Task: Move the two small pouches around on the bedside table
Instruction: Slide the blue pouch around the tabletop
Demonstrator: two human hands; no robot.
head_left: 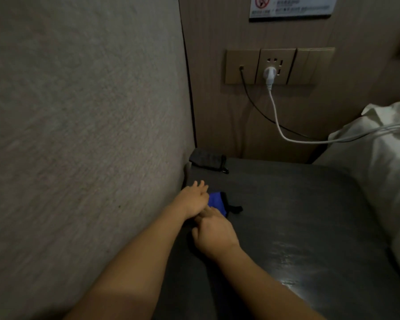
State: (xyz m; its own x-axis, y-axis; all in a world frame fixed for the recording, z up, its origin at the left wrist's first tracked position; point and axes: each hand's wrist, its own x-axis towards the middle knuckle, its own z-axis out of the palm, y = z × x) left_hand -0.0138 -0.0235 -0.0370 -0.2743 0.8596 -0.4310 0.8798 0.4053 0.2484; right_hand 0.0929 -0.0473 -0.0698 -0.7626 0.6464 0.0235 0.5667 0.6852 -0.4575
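Bedside table (310, 215), right hand (214, 234) pinching blue pouch (216, 200)

- Dim indoor scene; muted, low-contrast tones throughout.
- Brightest patch: a pale sheen on the bedside table (310, 227) top, toward its near right corner, where light glances off the dark surface.
- The white plug (269, 76), above the table on the wall, looks slightly overexposed.
- Soft shadow lies on the table under both forearms.
- Overall softness and motion blur; the notice above the plug is unreadable.
- Wide-angle bending curves the wall seam left of the plug.
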